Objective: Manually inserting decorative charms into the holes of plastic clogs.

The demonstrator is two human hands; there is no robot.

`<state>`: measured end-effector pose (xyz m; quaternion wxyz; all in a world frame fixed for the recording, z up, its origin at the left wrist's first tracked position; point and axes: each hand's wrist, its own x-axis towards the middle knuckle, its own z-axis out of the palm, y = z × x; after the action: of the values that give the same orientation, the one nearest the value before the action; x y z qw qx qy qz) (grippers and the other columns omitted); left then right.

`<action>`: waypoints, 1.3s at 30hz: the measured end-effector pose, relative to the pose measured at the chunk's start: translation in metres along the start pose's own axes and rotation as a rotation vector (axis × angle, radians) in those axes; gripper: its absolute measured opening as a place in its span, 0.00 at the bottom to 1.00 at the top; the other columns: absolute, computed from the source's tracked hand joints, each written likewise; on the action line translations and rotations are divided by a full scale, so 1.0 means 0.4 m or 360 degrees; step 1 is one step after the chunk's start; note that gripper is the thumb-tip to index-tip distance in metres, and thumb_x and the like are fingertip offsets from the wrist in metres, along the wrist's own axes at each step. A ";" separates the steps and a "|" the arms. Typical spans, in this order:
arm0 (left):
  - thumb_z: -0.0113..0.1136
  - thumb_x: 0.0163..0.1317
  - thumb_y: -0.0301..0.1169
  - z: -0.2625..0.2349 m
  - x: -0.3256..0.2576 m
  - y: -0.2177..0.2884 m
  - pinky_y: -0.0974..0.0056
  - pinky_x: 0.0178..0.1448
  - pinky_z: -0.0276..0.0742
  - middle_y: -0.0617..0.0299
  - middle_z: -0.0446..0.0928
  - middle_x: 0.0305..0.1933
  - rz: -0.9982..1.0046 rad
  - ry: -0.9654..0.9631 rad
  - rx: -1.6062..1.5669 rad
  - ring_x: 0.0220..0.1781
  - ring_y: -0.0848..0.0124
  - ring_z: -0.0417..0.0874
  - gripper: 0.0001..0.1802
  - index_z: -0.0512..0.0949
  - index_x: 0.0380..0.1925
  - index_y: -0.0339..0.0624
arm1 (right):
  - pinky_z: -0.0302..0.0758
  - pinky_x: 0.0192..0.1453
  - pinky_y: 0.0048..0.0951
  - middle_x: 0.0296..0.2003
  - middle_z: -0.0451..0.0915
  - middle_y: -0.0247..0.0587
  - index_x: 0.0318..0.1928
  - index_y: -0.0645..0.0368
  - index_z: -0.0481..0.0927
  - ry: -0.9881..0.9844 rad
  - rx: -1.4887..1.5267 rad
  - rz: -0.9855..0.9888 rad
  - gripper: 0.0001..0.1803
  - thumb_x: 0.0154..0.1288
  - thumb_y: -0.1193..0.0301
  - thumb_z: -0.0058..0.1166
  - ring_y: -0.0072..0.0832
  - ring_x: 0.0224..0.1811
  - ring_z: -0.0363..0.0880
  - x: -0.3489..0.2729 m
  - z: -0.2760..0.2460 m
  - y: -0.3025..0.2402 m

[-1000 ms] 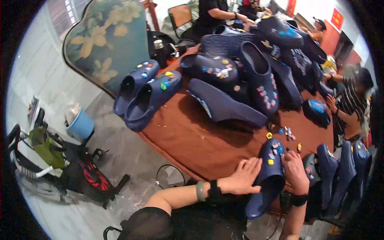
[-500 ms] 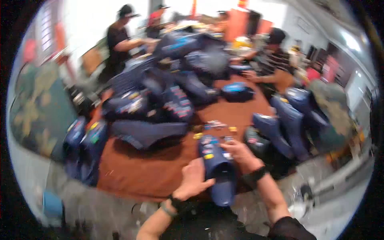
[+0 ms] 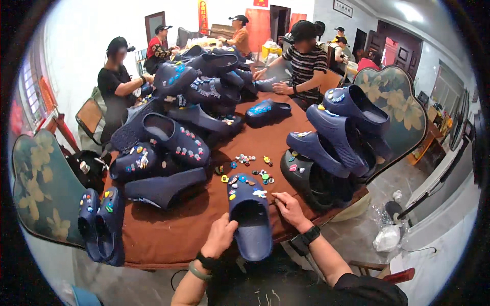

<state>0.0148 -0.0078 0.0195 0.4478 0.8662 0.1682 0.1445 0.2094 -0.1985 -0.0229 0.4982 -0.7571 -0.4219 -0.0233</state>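
A dark blue clog (image 3: 248, 214) with colourful charms on its toe lies on the brown tablecloth (image 3: 168, 229) at the near edge. My left hand (image 3: 220, 235) grips its heel rim on the left side. My right hand (image 3: 289, 208) rests on the cloth beside the clog's right side, fingertips pinched close to its upper edge. Loose small charms (image 3: 250, 168) lie scattered just beyond the clog's toe.
Piles of dark blue clogs (image 3: 178, 137) cover the table's left and back; another stack (image 3: 337, 137) stands at the right. Two clogs (image 3: 99, 224) hang on a floral chair at the left. Several people sit around the far side. A plastic bag (image 3: 387, 237) lies on the floor.
The view has swung from left to centre on the table. The clog stays in my left hand, and my right hand has come down beside it.
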 end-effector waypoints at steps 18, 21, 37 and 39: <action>0.48 0.58 0.25 0.012 0.662 0.106 0.65 0.32 0.70 0.65 0.74 0.23 0.0410 -0.0234 -0.0441 0.26 0.73 0.74 0.08 0.76 0.29 0.34 | 0.76 0.45 0.35 0.37 0.79 0.48 0.45 0.61 0.80 -0.0007 0.0318 0.0180 0.11 0.63 0.78 0.51 0.44 0.41 0.80 -0.019 -0.022 -0.028; 0.48 0.56 0.22 0.018 0.722 0.102 0.66 0.34 0.72 0.64 0.76 0.25 0.0524 -0.0287 -0.0079 0.27 0.72 0.76 0.09 0.78 0.33 0.35 | 0.76 0.45 0.33 0.37 0.79 0.47 0.46 0.60 0.79 0.0027 0.0356 0.0140 0.10 0.63 0.77 0.53 0.43 0.41 0.80 -0.016 -0.018 -0.026; 0.57 0.60 0.29 -0.050 0.682 0.259 0.61 0.37 0.74 0.48 0.78 0.27 0.1239 0.0297 0.0253 0.33 0.55 0.82 0.08 0.80 0.34 0.36 | 0.75 0.44 0.34 0.37 0.79 0.46 0.44 0.60 0.79 -0.0047 0.0227 0.0114 0.09 0.64 0.77 0.52 0.43 0.41 0.80 -0.002 -0.020 -0.023; 0.60 0.58 0.28 -0.067 0.537 0.310 0.61 0.43 0.73 0.53 0.80 0.29 0.1359 0.0380 0.0304 0.36 0.59 0.82 0.06 0.82 0.33 0.38 | 0.75 0.44 0.35 0.37 0.79 0.47 0.44 0.61 0.79 -0.0050 0.0216 0.0098 0.09 0.63 0.76 0.53 0.44 0.41 0.79 -0.004 -0.019 -0.028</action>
<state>0.2178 0.0351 0.1580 0.2435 0.8727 -0.1411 0.3990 0.2039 -0.2035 -0.0115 0.5422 -0.7345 -0.4067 0.0327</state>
